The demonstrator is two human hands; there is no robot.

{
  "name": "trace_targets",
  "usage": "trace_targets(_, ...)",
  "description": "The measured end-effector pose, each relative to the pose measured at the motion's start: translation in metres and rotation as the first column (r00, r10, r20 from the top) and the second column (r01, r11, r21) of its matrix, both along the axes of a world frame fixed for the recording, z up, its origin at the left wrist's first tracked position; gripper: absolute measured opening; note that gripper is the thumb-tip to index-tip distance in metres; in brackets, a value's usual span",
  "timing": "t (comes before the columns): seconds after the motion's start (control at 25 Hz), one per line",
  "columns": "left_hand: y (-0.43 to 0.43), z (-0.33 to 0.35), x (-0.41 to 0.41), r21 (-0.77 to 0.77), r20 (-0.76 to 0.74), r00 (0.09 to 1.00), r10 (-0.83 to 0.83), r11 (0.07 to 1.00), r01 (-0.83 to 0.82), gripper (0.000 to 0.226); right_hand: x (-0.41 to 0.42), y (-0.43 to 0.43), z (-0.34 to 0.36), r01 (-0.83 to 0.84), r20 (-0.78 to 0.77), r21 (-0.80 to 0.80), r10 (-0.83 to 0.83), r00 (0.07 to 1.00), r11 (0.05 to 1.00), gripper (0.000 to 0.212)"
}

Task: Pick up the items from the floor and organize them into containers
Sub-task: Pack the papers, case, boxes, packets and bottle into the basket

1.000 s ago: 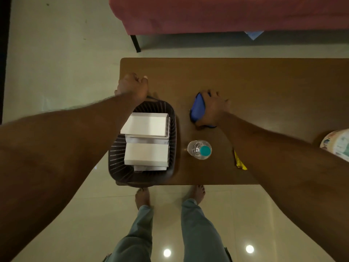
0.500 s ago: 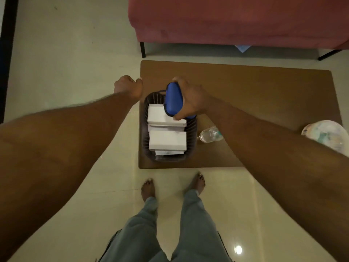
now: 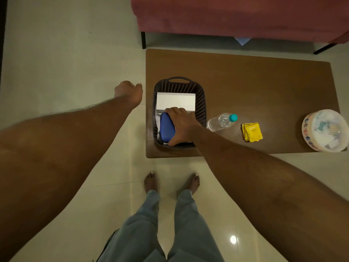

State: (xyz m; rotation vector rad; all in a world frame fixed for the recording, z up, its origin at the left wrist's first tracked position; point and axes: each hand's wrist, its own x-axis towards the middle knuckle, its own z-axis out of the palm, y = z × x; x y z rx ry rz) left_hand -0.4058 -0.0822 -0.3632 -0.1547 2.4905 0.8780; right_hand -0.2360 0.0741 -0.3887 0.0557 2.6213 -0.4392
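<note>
One blue zip case (image 3: pixel 167 127) lay in dark slotted basket (image 3: pixel 200 97) atop white boxes (image 3: pixel 175 100); right hand (image 3: pixel 184 127) fingers curled round it, apparently seating it; left hand (image 3: pixel 129 91) fingers curled, empty, beside surface (image 3: pixel 264 87).

You have one basket (image 3: pixel 201 103), one blue case (image 3: pixel 166 127), one visible white box (image 3: pixel 175 100), one bottle (image 3: pixel 220 122), one tub (image 3: pixel 305 130), one yellow packet stack (image 3: pixel 252 132).

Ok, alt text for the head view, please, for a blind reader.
Right hand grips a blue case inside a dark basket holding a white box, on a brown table. Left hand is curled, empty, over the floor beside the table. A water bottle, yellow packets and a round tub sit further right.
</note>
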Motion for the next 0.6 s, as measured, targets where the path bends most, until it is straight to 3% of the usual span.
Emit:
trace_targets(0.24,0.002,-0.013,0.008,-0.039,-0.006,0.999,-0.034,0.999,0.034,0.030,0.004,-0.004,-0.022,0.059,-0.005,-0.121,-0.060,0.998,0.991,0.108)
trace_targets(0.4,0.020,-0.002,0.006,0.000,-0.032,0.999,-0.031,1.000,0.031,0.029,0.015,0.021,-0.015,0.141,-0.111,-0.210,-0.167,0.980,0.968,0.063)
trace_targets(0.52,0.049,0.011,0.008,0.047,-0.082,0.995,-0.050,0.997,0.054,0.028,0.014,0.059,0.006,0.337,-0.276,-0.288,-0.415,0.867,0.896,0.033)
trace_targets(0.6,0.070,0.018,0.011,0.083,-0.121,0.990,-0.068,0.993,0.078,0.027,0.008,0.084,0.022,0.505,-0.271,-0.392,-0.621,0.735,0.769,0.019)
